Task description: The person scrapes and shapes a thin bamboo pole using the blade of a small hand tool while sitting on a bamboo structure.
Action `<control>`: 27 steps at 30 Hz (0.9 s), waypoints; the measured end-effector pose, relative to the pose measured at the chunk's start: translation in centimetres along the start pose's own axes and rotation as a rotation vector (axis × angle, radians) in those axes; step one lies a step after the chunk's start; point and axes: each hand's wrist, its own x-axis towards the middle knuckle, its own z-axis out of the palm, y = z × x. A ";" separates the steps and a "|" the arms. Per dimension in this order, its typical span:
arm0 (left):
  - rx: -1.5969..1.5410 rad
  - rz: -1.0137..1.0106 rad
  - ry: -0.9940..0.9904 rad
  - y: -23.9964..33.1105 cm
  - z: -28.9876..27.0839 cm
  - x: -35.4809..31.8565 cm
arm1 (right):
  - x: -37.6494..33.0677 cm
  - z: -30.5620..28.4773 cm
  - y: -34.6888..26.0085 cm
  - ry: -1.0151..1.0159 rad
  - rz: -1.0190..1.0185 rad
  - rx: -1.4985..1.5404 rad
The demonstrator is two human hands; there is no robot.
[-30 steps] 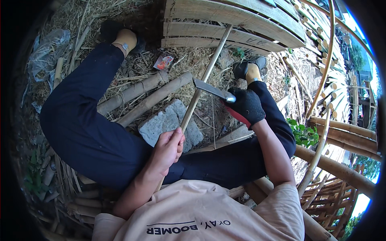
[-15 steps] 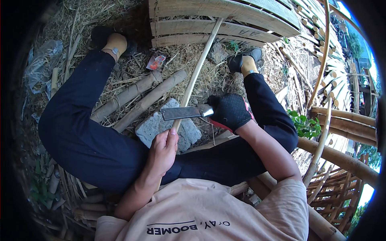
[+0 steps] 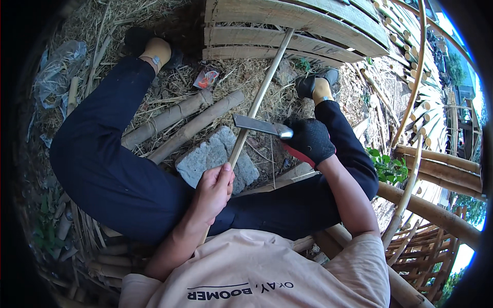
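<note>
My bare left hand [image 3: 214, 189] is wrapped round the lower part of a long, thin bamboo strip [image 3: 266, 82], thumb laid along it. The strip slants away from me, up toward the wooden crate. In a black and red glove, my right hand [image 3: 309, 139] grips a knife with a broad, square-ended blade [image 3: 256, 124]; the handle is mostly hidden in the fist. The blade lies across the strip, above my left hand, and seems to touch it. Beneath the strip sits a rough grey stone block [image 3: 218, 154], between my spread legs.
A slatted wooden crate [image 3: 257, 14] stands ahead. Bamboo poles [image 3: 197, 126] lie on the straw-covered ground at left, near a red packet [image 3: 206, 79] and a clear plastic bag [image 3: 61, 72]. Thicker bamboo [image 3: 436, 213], a green plant [image 3: 387, 167] and stacked poles are at right.
The knife has moved away from me along the strip and to the right, its blade now tilted. The strip's far end has shifted slightly right in view.
</note>
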 end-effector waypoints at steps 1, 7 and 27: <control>0.001 -0.006 0.003 0.0 -0.1 0.0 | -0.3 -0.4 -1.1 -0.059 -0.036 -0.003; 0.269 0.191 0.088 -1.9 -0.5 0.8 | -0.3 0.1 -2.9 -0.127 -0.122 -0.007; -0.068 -0.088 -0.021 0.5 -0.2 -0.2 | 0.3 0.3 -1.8 -0.049 -0.190 0.146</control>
